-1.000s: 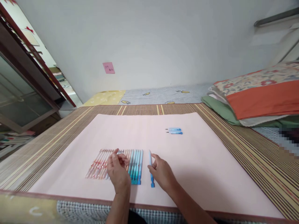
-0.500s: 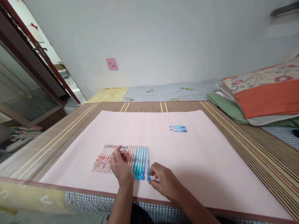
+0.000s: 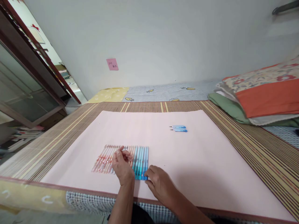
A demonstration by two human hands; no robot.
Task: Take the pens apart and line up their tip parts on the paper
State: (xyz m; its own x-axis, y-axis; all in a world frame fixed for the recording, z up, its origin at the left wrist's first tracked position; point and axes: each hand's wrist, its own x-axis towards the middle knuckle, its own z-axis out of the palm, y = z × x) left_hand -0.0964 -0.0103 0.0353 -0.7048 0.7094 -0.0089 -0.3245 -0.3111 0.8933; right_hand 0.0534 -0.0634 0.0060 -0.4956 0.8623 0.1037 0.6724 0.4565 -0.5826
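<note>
So, R hand point(image 3: 160, 184) @ blue pen point(image 3: 147, 161)

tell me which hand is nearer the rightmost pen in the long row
Right. The right hand has its fingertips at the near end of the rightmost pen; the left hand is over the row, several pens to its left.

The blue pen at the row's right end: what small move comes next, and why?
Probably lift the right hand off the end pen and reach for the nearer loose pen: the end pen lies close beside its neighbour, while the loose pen and its twin lie crosswise, apart.
</note>
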